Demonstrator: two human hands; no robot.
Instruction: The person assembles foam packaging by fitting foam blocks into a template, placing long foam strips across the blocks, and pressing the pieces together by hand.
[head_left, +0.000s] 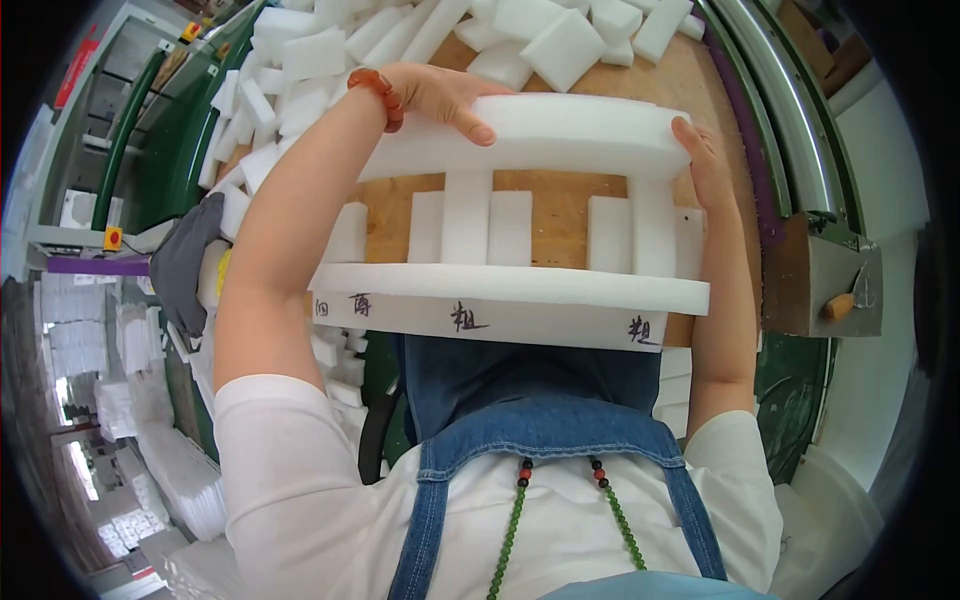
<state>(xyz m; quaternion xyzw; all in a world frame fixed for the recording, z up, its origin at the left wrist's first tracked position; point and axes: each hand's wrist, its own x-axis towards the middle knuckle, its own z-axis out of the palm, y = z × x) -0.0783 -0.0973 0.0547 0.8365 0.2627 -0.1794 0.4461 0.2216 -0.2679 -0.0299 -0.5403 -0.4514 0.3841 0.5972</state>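
Taking 12 o'clock as straight away from the person, a board with handwritten marks (490, 322) lies nearest, at 6 o'clock, just before the denim apron (530, 415). Above it, near the middle of the view, there is the near foam strip (520, 284), with its long axis from 9 to 3 o'clock. Two foam crosspieces (467, 217) run from this strip toward 12 o'clock and meet the far foam bar (580, 145); whether they are glued, I cannot tell.

The far foam bar is at 1 o'clock, its long axis also going from 9 to 3, with its right end pointing to 3. The left hand (440, 100), at almost 12, holds it with the thumb on the upper side. The right hand (706, 165), at 2 o'clock, holds its right end with the thumb; most of its fingers are hidden.

In my judgement, the step in hand is the placing or steadying of this bar on the crosspieces. The next move calls for equal pressure from both hands, keeping it parallel to the near strip.

Farther, loose foam blocks (565, 50) are heaped around 12 o'clock on the brown table (565, 235).
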